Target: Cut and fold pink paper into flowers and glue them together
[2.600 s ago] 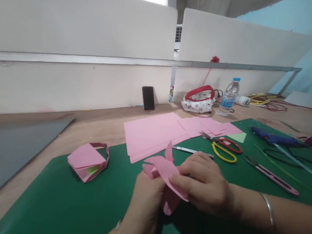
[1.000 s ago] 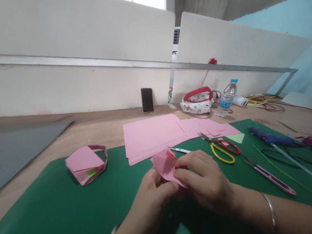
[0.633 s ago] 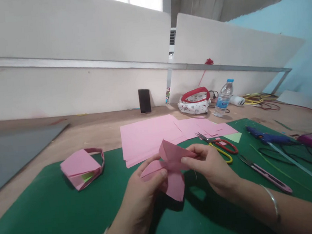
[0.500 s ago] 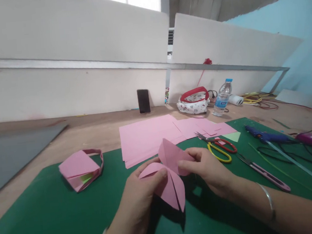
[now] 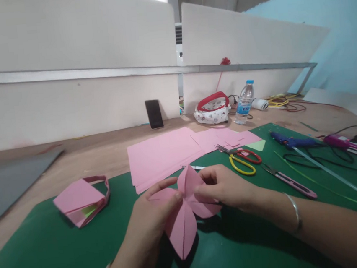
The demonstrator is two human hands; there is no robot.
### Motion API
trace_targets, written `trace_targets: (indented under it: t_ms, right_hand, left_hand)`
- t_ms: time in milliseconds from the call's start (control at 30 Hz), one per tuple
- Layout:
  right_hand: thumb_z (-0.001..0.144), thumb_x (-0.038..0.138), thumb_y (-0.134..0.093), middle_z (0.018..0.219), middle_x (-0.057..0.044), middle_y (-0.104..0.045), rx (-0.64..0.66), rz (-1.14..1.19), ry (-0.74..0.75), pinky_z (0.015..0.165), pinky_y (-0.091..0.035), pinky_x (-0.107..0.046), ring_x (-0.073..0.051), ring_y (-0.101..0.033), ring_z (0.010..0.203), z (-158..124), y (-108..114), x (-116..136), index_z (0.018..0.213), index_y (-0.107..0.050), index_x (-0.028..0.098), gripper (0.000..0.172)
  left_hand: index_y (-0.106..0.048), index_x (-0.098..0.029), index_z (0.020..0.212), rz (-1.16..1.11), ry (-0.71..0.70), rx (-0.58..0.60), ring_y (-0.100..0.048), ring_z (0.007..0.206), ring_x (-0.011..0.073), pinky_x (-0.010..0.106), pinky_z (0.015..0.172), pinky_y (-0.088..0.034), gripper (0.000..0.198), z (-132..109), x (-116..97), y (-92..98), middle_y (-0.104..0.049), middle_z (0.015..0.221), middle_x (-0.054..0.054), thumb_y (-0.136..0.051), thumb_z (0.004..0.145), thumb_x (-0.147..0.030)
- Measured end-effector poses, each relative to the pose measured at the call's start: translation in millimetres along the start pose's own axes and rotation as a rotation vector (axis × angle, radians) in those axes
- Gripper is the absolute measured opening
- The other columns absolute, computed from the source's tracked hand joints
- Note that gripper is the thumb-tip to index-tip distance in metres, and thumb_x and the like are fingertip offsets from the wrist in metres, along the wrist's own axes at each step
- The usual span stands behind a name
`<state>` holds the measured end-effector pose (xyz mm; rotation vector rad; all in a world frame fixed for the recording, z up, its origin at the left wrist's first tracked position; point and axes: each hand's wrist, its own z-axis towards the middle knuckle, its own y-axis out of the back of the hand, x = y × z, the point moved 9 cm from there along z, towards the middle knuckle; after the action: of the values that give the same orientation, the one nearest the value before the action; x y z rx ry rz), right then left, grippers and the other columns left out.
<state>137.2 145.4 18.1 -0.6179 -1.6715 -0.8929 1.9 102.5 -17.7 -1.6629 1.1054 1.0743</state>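
Observation:
Between my two hands is a pink paper flower (image 5: 182, 230) with several pointed, creased petals, held above the green cutting mat (image 5: 51, 255). My left hand (image 5: 153, 218) pinches it from the left, thumb near its centre and fingers behind a petal. From the right, my right hand (image 5: 223, 186) grips another petal between thumb and fingers. Part of the flower is hidden by the fingers. A folded pink paper basket (image 5: 77, 198) with a strip handle lies on the mat to the left, a bit of green showing inside.
Pink paper sheets (image 5: 161, 152) lie beyond my hands. To the right are scissors (image 5: 243, 163), a pink craft knife (image 5: 293, 182) and a blue glue gun (image 5: 293, 140) with cord. Farther back stand a phone (image 5: 154, 114), a pouch (image 5: 211, 113) and a water bottle (image 5: 244, 104).
The flower has been turned and opened out; its lower petal now points down-left and lies wider, with a right petal showing more. The view has shifted slightly to the right.

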Motion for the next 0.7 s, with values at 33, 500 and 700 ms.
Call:
trace_targets:
  t_ms: [33,500,700]
  right_hand:
    - [0.068,0.013,-0.052,0.054,0.006,-0.041,-0.013,-0.002,0.009,0.043,-0.025,-0.018,-0.006,-0.036,0.048,1.0,1.8,-0.7,0.061,-0.051,0.015,0.008]
    - [0.069,0.008,-0.054,0.055,0.007,-0.038,-0.22,-0.464,0.392,0.05,-0.024,-0.022,-0.007,-0.034,0.054,-10.2,19.8,37.9,0.054,-0.042,0.016,0.021]
    - [0.069,0.006,-0.055,0.058,0.005,-0.044,-0.234,-0.518,0.467,0.052,-0.028,-0.022,-0.008,-0.039,0.057,-16.8,15.0,44.9,0.059,-0.051,0.015,0.015]
  left_hand:
    - [-0.065,-0.016,0.107,0.028,0.011,-0.004,-0.068,0.066,0.0255,0.033,0.062,-0.051,0.053,-0.7,-0.9,0.0,-0.073,0.066,0.005,-0.079,0.057,-0.026]
    - [-0.072,-0.015,0.09,0.2,0.05,0.112,-0.064,0.069,0.0209,0.029,0.064,-0.048,0.031,-6.8,-4.1,-13.5,-0.073,0.076,0.007,-0.074,0.065,-0.033]
    - [-0.07,-0.017,0.1,0.0,0.132,0.229,-0.065,0.069,0.0183,0.028,0.067,-0.05,0.036,-15.4,0.5,-29.8,-0.073,0.078,0.006,-0.074,0.066,-0.027]
